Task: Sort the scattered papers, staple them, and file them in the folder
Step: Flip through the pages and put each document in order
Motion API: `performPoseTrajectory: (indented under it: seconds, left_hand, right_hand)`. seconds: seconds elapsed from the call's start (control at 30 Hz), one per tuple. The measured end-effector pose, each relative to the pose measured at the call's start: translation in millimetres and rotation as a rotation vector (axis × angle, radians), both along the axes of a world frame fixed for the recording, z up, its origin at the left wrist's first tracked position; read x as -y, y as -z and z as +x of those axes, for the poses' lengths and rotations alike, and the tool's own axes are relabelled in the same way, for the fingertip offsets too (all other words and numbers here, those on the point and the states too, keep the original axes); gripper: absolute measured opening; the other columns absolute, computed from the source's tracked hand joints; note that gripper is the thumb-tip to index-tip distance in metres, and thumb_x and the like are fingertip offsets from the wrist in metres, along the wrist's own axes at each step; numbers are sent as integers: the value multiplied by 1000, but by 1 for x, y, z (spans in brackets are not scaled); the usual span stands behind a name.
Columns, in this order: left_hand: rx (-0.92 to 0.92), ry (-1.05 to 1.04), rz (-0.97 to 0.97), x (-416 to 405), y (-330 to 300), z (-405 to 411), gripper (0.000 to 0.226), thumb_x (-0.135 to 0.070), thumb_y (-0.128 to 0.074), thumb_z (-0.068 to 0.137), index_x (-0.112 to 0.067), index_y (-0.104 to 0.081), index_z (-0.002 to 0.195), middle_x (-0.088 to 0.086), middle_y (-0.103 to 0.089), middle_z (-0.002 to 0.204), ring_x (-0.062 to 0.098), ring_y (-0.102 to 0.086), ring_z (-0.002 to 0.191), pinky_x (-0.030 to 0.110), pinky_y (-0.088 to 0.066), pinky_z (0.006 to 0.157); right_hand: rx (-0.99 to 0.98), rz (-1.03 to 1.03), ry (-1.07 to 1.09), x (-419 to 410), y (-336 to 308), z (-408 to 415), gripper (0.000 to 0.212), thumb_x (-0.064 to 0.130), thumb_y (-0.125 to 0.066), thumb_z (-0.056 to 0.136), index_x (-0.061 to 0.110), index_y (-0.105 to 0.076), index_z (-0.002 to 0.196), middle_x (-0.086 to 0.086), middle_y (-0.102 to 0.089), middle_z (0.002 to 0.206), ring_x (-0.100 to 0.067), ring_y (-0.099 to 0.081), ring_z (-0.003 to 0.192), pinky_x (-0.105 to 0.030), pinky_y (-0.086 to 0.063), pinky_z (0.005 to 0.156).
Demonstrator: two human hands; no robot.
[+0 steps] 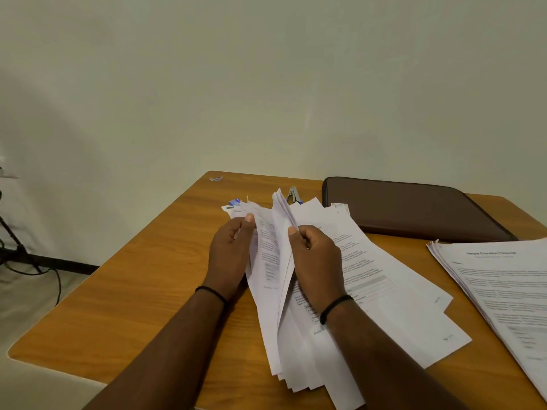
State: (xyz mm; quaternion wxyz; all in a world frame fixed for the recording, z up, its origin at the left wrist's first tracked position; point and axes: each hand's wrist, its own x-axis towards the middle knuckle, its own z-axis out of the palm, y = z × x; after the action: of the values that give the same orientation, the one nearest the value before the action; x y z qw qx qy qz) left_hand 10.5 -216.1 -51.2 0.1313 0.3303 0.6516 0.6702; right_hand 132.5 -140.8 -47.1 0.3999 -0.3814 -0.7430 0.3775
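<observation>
A fanned bundle of white printed papers [296, 344] is held over the middle of the wooden table [142, 291]. My left hand [229, 255] grips the left sheets with its thumb on top. My right hand [318, 267] pinches the sheets to the right, spreading them apart. More loose sheets [393, 306] lie flat under and to the right of the bundle. A second stack of papers [509, 291] rests at the right edge. The dark brown folder [414, 208] lies shut at the back right. A stapler [293, 194] pokes out behind the held papers.
A small blue and white object [233, 202] lies behind my left hand. A small scrap [216, 179] sits near the table's far left corner. Cables and a stand leg [29, 258] are on the floor at the left, and a plain wall is behind.
</observation>
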Motion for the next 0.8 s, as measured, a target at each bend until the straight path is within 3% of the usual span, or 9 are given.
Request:
performPoseTrajectory:
  seconds: [0.13, 0.27, 0.4, 0.5, 0.63, 0.8]
  left_hand:
    - [58, -38, -53, -3, 4, -8, 40, -58, -65, 84, -25, -67, 107, -4, -68, 117, 21, -66, 110, 49, -57, 91]
    - [111, -53, -95, -4, 4, -11, 5, -22, -65, 95, -18, -66, 97, 2, -68, 119, 24, -67, 106, 49, -59, 87]
    - [109, -83, -119, -4, 5, -12, 10, -16, -65, 95, -7, -66, 99, 2, -71, 112, 19, -71, 95, 36, -62, 75]
    - [-82, -263, -273, -7, 7, -11, 18, -22, -76, 87, -12, -62, 90, 0, -66, 99, 16, -64, 87, 22, -49, 62]
    - [-217, -422, -379, -8, 6, -10, 32, -31, -84, 78, -11, -61, 67, 8, -62, 82, 14, -56, 65, 18, -31, 52]
    - [-159, -428, -449, -5, 0, -8, 31, -29, -82, 81, -6, -65, 69, 5, -61, 69, 13, -55, 57, 21, -32, 49]
  right_hand:
    - [-5, -1, 6, -1, 1, -1, 20, 42, -53, 99, 25, -64, 97, 10, -68, 89, -6, -66, 72, -11, -49, 58]
    - [-6, -6, 6, -2, 2, -1, 20, 42, -54, 99, 25, -64, 98, 10, -69, 91, -7, -66, 74, -12, -51, 60]
    - [-3, -11, 14, -1, 1, -1, 20, 41, -53, 99, 24, -63, 97, 9, -68, 91, -6, -64, 72, -10, -47, 59]
    - [6, 2, 31, -1, 1, 0, 20, 40, -53, 100, 23, -62, 95, 9, -67, 88, -4, -61, 70, -8, -43, 58]
    - [28, 12, 39, -1, 1, 0, 19, 39, -53, 100, 23, -61, 93, 11, -64, 85, -4, -61, 69, -8, -42, 57]
    - [28, 51, 35, 0, 1, -1, 28, 42, -53, 99, 19, -63, 85, 10, -65, 76, -9, -63, 66, -15, -48, 55]
